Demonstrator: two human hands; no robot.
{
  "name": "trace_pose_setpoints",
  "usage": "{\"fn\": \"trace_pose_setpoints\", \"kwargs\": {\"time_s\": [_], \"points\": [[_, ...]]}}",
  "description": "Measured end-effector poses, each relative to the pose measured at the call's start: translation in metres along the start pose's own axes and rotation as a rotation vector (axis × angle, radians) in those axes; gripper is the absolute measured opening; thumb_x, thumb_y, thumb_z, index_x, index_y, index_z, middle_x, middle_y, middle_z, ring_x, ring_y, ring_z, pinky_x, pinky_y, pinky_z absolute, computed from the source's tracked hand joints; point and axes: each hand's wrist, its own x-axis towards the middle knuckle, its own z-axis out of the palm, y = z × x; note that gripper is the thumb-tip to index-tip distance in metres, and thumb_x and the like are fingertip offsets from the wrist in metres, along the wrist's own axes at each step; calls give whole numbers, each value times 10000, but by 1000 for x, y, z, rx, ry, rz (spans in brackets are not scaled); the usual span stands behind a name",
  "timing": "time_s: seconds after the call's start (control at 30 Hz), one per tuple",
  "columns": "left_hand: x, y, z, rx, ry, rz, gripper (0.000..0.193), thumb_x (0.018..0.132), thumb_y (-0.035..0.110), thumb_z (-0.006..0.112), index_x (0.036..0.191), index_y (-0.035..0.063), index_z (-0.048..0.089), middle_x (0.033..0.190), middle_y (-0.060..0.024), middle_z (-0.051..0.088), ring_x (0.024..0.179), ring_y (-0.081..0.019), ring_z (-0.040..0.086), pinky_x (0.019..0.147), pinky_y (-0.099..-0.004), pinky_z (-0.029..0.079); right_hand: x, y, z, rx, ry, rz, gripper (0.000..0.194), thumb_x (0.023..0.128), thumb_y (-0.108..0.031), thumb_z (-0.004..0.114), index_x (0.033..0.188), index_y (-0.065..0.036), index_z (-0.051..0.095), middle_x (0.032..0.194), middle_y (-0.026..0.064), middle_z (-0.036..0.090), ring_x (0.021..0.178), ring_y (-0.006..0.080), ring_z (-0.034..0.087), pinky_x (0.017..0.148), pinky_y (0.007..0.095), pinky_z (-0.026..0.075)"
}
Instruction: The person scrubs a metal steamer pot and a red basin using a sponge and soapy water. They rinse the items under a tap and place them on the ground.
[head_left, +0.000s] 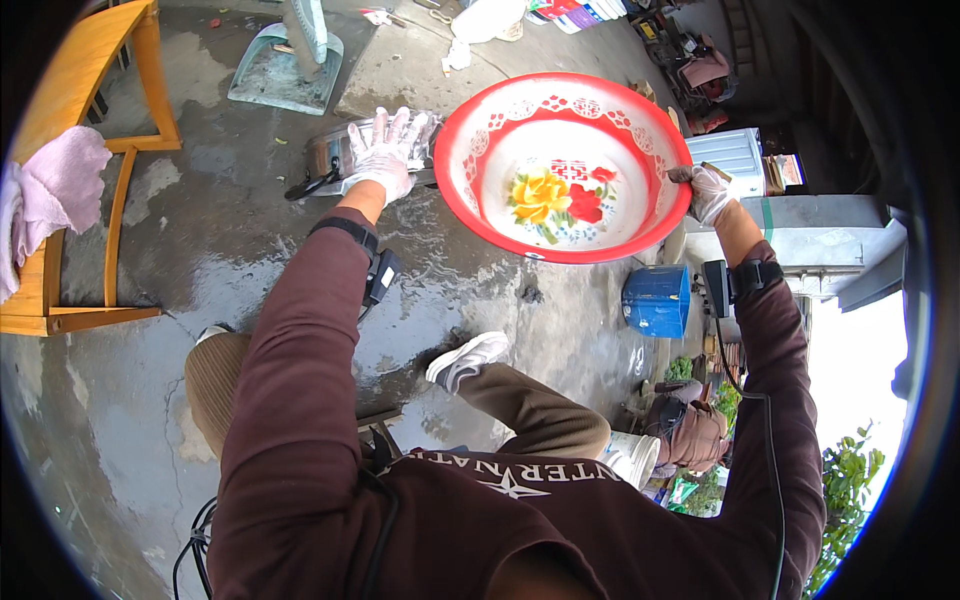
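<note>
A large enamel basin (487, 135) with a red rim, white inside and printed flowers is held up, tilted, with its inside facing me. My right hand (711, 196), in a clear plastic glove, grips the rim at its right side. A dark brown thing, too small to identify, shows at its fingertips. My left hand (382, 154), also gloved, is spread with nothing in it, left of the basin. Behind it is a clear-covered object (326, 156) with a black strap (313, 186); whether the hand touches it I cannot tell.
Wet concrete (225, 255) lies below. A wooden chair (112, 142) bearing a pink towel (71, 180) stands left, near a dustpan (285, 75). A blue bucket (656, 301) and a white bucket (636, 457) are on the right, with another person (686, 427) bending nearby.
</note>
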Motion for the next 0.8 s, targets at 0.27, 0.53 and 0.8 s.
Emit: {"fn": "trace_pose_setpoints", "kwargs": {"time_s": [0.27, 0.53, 0.8], "points": [[-3, -39, 7, -78, 36, -42, 853, 768, 255, 648, 1444, 368, 141, 1535, -28, 27, 1405, -335, -7, 1029, -688, 40, 6, 4, -1, 128, 49, 39, 225, 783, -73, 583, 991, 9, 564, 853, 132, 652, 703, 264, 666, 654, 414, 581], [16, -60, 38, -196, -7, -221, 888, 782, 68, 561, 1445, 389, 65, 1526, -33, -114, 1381, -418, -31, 979, -702, 207, 14, 97, -28, 341, 157, 93, 245, 775, -68, 566, 1002, 21, 553, 878, 135, 638, 740, 283, 650, 676, 392, 574], [7, -67, 83, -317, 210, -312, 906, 755, -31, 527, 1462, 252, 36, 1506, -150, -59, 1304, -545, 99, 1077, -524, 252, -23, 250, 10, 705, 172, 196, 307, 756, -70, 594, 1058, -33, 559, 1001, 109, 643, 878, 284, 634, 745, 475, 553]]}}
